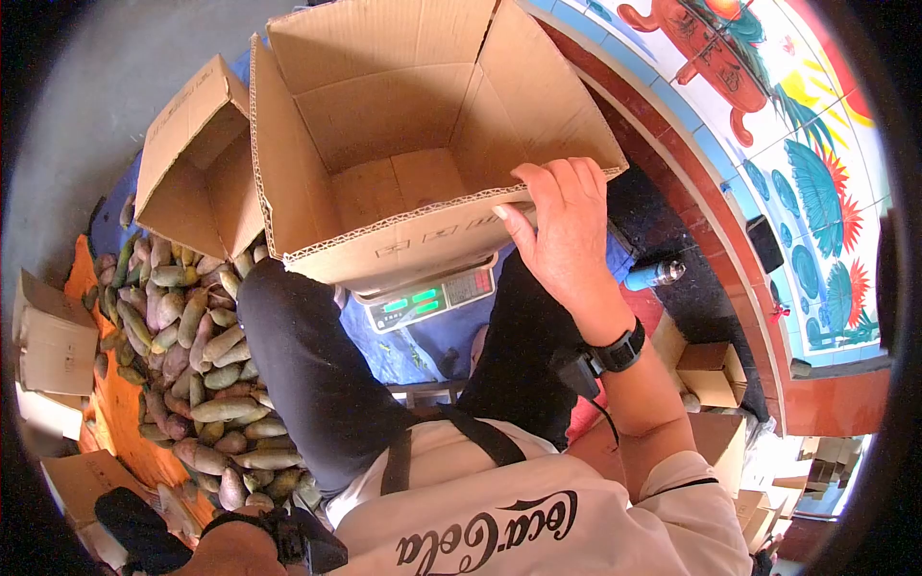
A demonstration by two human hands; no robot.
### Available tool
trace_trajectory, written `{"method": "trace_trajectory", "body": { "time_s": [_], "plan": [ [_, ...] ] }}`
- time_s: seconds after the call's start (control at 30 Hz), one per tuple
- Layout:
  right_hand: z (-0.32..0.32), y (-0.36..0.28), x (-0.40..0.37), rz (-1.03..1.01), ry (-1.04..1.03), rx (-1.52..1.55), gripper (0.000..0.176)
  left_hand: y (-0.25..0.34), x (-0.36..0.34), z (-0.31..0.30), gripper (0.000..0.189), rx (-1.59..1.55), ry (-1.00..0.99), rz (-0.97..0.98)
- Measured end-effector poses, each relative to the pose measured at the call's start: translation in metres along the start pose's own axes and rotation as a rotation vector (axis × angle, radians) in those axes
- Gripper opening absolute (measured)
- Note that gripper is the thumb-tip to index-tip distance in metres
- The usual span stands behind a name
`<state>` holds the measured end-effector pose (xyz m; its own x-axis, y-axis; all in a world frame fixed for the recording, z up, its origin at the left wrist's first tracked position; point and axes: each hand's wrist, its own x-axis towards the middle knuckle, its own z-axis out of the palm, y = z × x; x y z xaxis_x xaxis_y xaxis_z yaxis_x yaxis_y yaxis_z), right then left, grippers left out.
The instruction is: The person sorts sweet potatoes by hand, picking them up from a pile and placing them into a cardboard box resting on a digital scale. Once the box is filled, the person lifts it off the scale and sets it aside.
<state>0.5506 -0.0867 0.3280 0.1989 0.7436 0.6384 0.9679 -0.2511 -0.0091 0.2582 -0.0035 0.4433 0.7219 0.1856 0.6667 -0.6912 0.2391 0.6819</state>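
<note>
A large cardboard box (384, 226) with its top open sits tilted over a digital scale (432, 300) with lit green displays, between my knees. No contents show on the part of its floor in view. My right hand (569, 216) grips the box's near right rim, its fingers over the edge and its thumb against the outer wall. At the bottom left, my left hand (230, 555) is low beside my body, beyond a black wrist strap and partly cut off by the frame; its fingers are hidden.
Left of my leg lies a heap of long greenish and purplish tubers (206, 360) on an orange sheet (86, 278). A smaller open box (197, 158) stands behind the heap. A blue bottle (655, 275) lies at right, near the tiled wall (768, 192); more cartons (711, 372) sit lower right.
</note>
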Motion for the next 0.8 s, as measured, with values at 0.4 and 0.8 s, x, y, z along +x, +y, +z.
{"method": "trace_trajectory", "body": {
  "time_s": [0.4, 0.8],
  "plan": [
    [0.001, 0.000, -0.001, 0.019, -0.041, 0.001, 0.035, 0.000, 0.002, -0.014, 0.016, -0.024, -0.103, -0.028],
    [0.001, -0.001, -0.002, 0.019, -0.040, -0.007, 0.035, -0.012, -0.001, -0.025, 0.016, -0.067, -0.244, 0.255]
  ]
}}
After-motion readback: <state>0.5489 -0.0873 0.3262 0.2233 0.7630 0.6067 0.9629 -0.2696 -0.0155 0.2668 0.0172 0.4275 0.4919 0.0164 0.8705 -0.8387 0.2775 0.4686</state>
